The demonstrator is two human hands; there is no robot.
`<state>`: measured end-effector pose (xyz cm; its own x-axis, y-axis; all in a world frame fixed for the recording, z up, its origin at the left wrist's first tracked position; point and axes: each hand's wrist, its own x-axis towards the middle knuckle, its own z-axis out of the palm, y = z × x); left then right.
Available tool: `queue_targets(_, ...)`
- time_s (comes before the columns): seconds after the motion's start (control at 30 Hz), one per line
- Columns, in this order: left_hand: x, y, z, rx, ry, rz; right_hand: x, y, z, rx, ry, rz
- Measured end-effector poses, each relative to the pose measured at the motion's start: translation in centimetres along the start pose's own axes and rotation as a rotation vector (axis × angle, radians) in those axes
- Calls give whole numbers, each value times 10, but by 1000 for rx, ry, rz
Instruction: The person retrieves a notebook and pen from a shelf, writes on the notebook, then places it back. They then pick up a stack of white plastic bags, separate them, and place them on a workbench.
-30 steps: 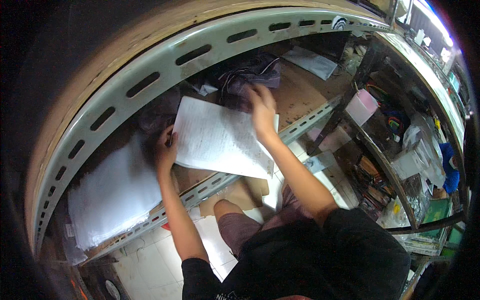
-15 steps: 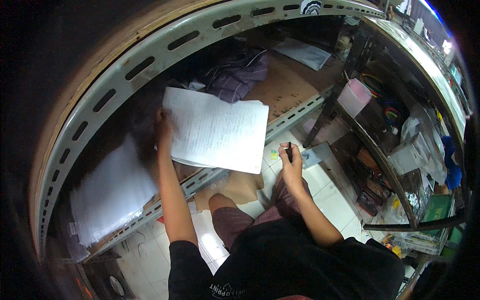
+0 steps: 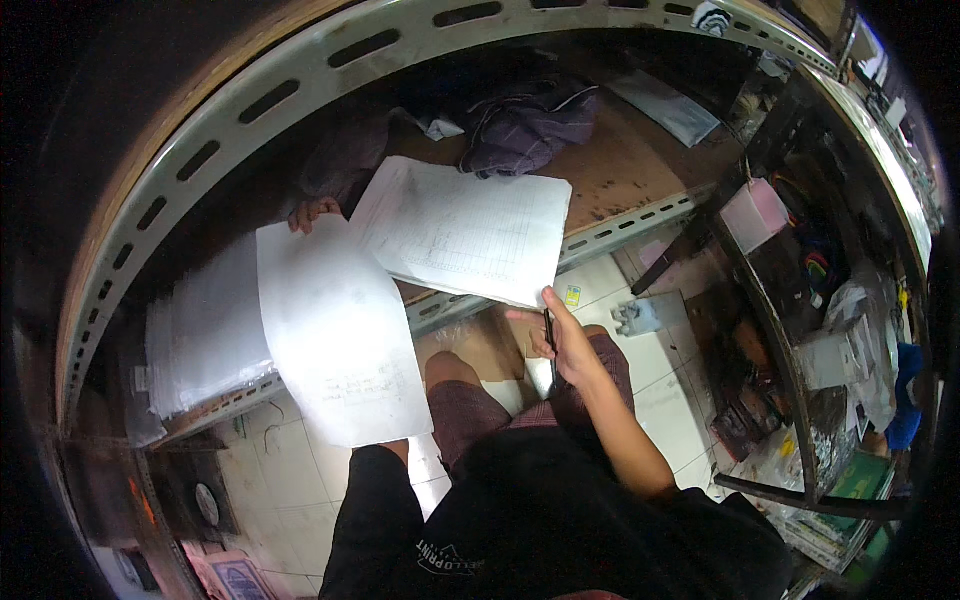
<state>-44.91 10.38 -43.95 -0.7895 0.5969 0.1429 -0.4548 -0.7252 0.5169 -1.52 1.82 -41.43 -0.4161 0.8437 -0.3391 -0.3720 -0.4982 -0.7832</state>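
Observation:
With my left hand (image 3: 314,213) closed on its top edge, a white sheet of paper (image 3: 345,330) hangs curved over my left forearm and the shelf edge. Beside it lies a stack of printed papers (image 3: 475,225) on the brown shelf, its near right corner reaching past the shelf edge. At that corner is my right hand (image 3: 565,340), thumb up against the papers. A slim black pen (image 3: 550,345) is held in its fingers, upright. Left of the hanging sheet sits a pile of clear plastic-wrapped sheets (image 3: 205,325).
A purple checked cloth (image 3: 530,130) lies behind the papers. The slotted metal shelf rail (image 3: 640,222) runs along the front; another (image 3: 365,45) arches overhead. To the right, a cluttered rack holds a pink-and-white container (image 3: 753,215) and plastic bags (image 3: 865,330). Below is white tiled floor (image 3: 650,385).
My left hand has lifted a sheet off the stack and drawn it left. My right hand, with the pen, has come to the stack's near corner. The view has shifted.

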Motion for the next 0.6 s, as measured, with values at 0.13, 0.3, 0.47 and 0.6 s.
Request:
queue_targets(0.13,-22,9,-7,44,10,-24,24,-5,-5,-104,63,-125)
queue_targets(0.3,-73,39,-26,165,45,-48,0,-12,13,-33,152,-124)
queue_targets(0.47,-154,98,-54,409,90,-91,-14,7,-2,11,46,-29)
queue_targets(0.6,-214,164,-72,539,101,-233,-12,-11,-3,-178,81,-70)
